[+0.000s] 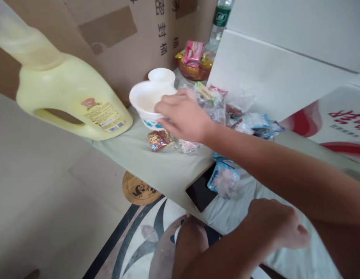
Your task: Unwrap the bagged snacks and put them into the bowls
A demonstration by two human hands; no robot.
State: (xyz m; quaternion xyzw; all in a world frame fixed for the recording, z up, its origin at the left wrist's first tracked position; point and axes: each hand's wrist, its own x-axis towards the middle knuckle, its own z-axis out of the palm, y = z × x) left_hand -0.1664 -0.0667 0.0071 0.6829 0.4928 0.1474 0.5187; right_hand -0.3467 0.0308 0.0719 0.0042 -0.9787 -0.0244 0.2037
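Note:
My right hand (pixel 182 116) reaches in from the right, its fingers closed over the near rim of a white bowl (pixel 145 100) with a blue pattern, which sits on a pale green cloth (pixel 156 166). A smaller white cup (pixel 161 75) stands just behind the bowl. An orange snack packet (pixel 159 139) lies under the hand, and clear plastic bags of snacks (pixel 214 102) lie beside it. My left hand (pixel 275 228) hovers low over the cloth at the lower right, back up, with its fingers mostly hidden.
A big yellow detergent jug (pixel 72 100) stands left against a cardboard box (pixel 124 35). A black phone (pixel 200 192) and a blue packet (pixel 223 180) lie at the cloth's edge. A panda coaster (pixel 139 190), an amber dish (pixel 194 68), a bottle (pixel 220 19) and white boxes (pixel 284 69) surround them.

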